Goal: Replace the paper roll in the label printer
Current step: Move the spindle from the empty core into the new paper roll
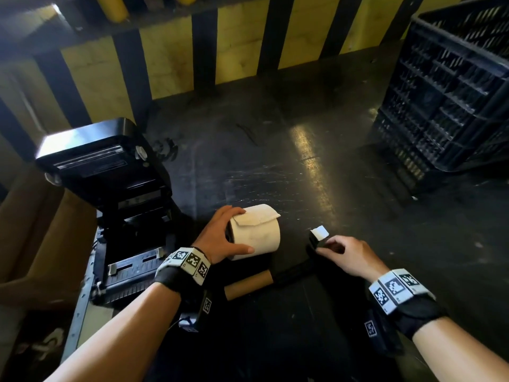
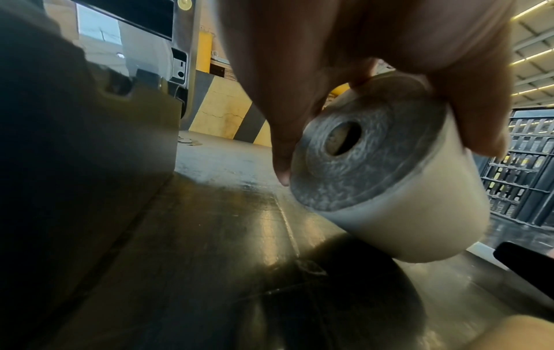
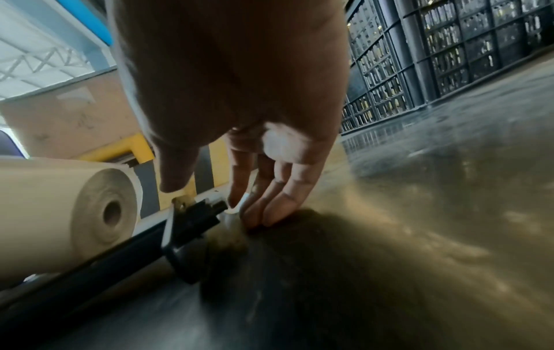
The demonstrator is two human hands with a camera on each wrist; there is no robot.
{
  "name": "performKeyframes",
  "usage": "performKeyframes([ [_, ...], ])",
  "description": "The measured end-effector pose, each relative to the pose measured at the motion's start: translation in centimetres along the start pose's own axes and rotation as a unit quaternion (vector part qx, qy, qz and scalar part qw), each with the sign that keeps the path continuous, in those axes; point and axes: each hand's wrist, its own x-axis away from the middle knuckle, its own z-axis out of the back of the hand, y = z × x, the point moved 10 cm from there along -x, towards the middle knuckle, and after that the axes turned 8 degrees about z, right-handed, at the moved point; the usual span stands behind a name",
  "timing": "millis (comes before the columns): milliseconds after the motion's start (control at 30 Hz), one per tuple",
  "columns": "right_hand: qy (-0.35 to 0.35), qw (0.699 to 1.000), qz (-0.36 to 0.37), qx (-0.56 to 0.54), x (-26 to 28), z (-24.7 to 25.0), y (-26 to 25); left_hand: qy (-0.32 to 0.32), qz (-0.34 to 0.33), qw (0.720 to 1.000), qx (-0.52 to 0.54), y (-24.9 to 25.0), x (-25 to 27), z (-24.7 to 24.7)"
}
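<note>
The black label printer stands at the left with its lid up and its paper bay bare. Just right of it, my left hand grips a full white paper roll by its end and holds it slightly above the dark table; the roll's hollow core faces the left wrist camera. A black spindle lies on the table with an empty brown cardboard core on it. My right hand pinches the spindle's far end piece, which has a white tab.
A black slatted plastic crate stands at the right rear. A yellow-and-black striped barrier runs along the back of the table. A brown cardboard box sits left of the printer. The dark tabletop stretches between printer and crate.
</note>
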Motion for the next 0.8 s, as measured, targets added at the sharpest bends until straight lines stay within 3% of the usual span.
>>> performKeyframes([
  [300,-0.03,0.998,-0.003,-0.057,0.3,-1.8,0.1,0.0,-0.009,1.0,0.017,-0.4,0.5,0.1],
  [467,0.009,0.994,-0.011,-0.106,0.0,-0.9,0.2,-0.001,0.019,1.0,0.017,-1.9,1.0,-0.2],
  [633,0.068,0.995,0.013,-0.076,-0.1,2.4,-1.1,-0.018,0.071,0.997,0.016,-2.8,1.2,-0.5],
  [733,0.107,0.992,0.022,-0.06,-0.1,4.7,-1.8,-0.014,0.103,0.991,0.08,-3.0,1.4,-0.5],
  [800,0.125,0.99,0.021,-0.068,-0.3,5.7,-2.0,0.024,0.121,0.985,0.12,-3.1,1.3,0.0],
])
